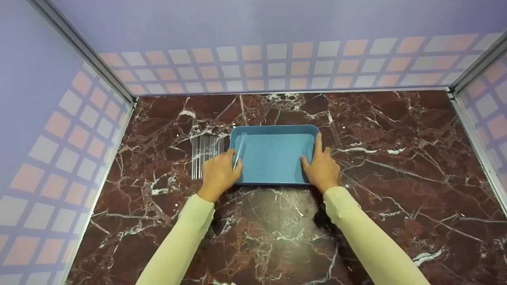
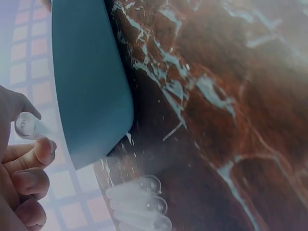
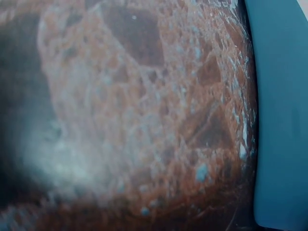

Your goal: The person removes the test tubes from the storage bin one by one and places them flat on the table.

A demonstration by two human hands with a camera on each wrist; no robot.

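Note:
My left hand [image 1: 219, 172] pinches a clear test tube [image 1: 241, 145] between thumb and fingers, over the left end of a blue rectangular tray [image 1: 275, 158]. In the left wrist view the rounded end of this tube [image 2: 25, 126] shows between the fingertips. My right hand [image 1: 324, 170] grips the tray's right rim, thumb over the inside and the other fingers along the outside. Several more clear tubes [image 1: 197, 158] lie side by side on the tabletop, left of the tray and partly behind my left hand. The right wrist view shows the tray's side [image 3: 284, 120] but not the hand.
The tabletop [image 1: 396, 190] is dark red marbled stone with white veins. Purple panels with pink and white squares stand behind it [image 1: 273, 67], at the left [image 1: 59, 150] and at the right [image 1: 487, 95].

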